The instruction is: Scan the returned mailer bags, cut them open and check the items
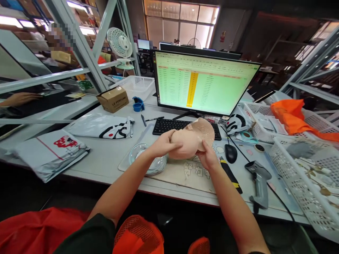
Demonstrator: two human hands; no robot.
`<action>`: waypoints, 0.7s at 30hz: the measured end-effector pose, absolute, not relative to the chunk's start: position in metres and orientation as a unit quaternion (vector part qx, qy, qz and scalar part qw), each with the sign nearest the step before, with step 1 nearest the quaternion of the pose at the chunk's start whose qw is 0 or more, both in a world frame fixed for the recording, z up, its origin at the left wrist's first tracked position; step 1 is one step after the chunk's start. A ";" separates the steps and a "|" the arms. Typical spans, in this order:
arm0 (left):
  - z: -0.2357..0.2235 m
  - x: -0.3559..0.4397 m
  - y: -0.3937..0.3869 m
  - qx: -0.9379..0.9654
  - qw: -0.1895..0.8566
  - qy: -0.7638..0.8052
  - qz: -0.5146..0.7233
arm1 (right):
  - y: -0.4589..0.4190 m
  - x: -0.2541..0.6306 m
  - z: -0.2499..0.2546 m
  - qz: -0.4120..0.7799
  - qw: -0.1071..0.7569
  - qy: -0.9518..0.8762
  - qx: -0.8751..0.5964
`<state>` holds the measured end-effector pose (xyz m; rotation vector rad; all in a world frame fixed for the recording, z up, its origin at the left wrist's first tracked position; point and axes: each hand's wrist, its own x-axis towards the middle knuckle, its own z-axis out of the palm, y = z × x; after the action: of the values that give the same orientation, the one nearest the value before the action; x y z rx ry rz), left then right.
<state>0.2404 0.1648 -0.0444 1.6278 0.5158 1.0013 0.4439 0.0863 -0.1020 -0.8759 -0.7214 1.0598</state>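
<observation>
I've got left hand point(167, 141) and right hand point(208, 155) closed around beige item point(188, 141), keyboard point(169, 127) just beyond.

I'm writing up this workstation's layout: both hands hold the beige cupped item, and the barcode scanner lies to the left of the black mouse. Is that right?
Not quite: the head view shows the barcode scanner to the right of the black mouse. The left hand and right hand do both hold the beige cupped item.
</observation>
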 end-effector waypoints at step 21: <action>-0.061 0.225 0.206 0.200 0.870 0.223 0.391 | 0.079 0.443 -0.090 0.465 0.736 -0.237 -0.431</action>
<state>0.2252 0.2063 -0.0607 0.4174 0.4672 0.8171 0.4428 0.0791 -0.0900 -0.9475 -0.5202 1.0225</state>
